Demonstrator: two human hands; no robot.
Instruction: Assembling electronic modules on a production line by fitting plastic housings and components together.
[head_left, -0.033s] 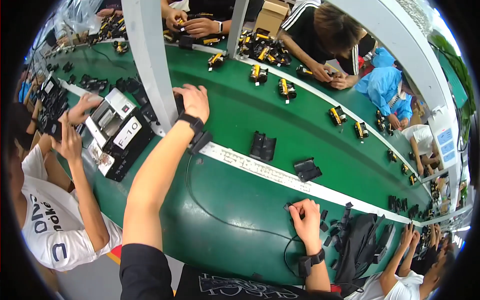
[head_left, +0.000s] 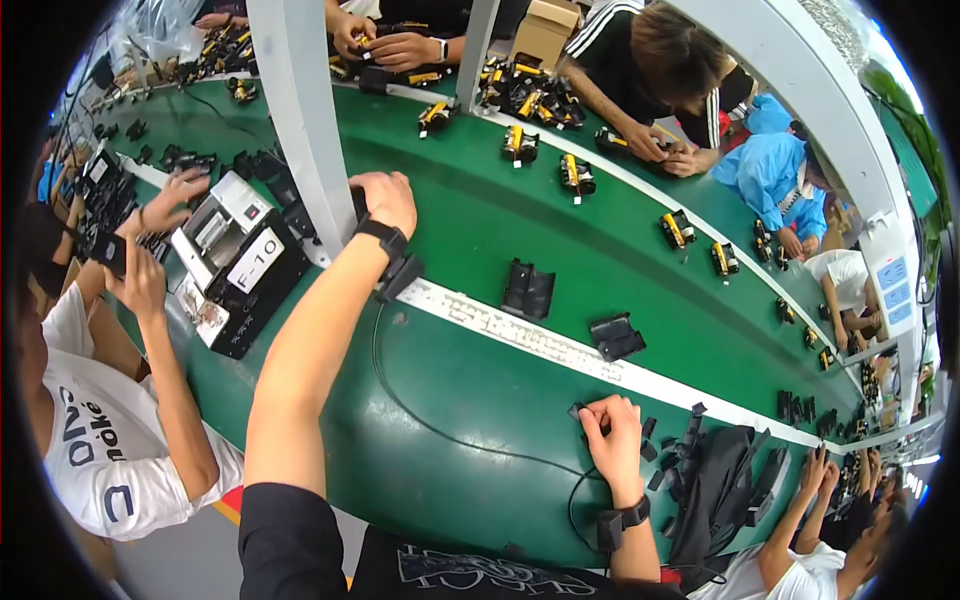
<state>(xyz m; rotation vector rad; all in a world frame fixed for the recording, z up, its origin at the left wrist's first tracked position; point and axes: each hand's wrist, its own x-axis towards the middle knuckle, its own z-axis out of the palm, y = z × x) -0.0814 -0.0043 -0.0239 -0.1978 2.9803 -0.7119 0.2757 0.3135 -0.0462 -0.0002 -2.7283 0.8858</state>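
My left hand [head_left: 390, 205] reaches across the bench to the grey post. Its fingers curl over a dark plastic piece [head_left: 358, 203] beside the post, mostly hidden by the hand. Near the front of the bench my right hand [head_left: 612, 425] pinches a small black pad [head_left: 576, 410] between thumb and fingers. Several similar black pieces [head_left: 650, 450] lie to its right. Beyond the white strip, two curved black plastic casings rest on the green surface: one casing [head_left: 528, 290] left, the other casing [head_left: 617, 337] right.
A black-and-white machine [head_left: 240, 270] stands left of the post [head_left: 310, 120]; a co-worker's hands [head_left: 150, 250] are beside it. A black bag [head_left: 715, 490] lies at right. A cable [head_left: 450, 438] crosses the bench. Yellow-and-black assemblies [head_left: 577, 175] line the far side, where others work.
My left hand's fingers have drawn in over the dark piece. The left co-worker's far hand has shifted up and right. My right hand stays in place.
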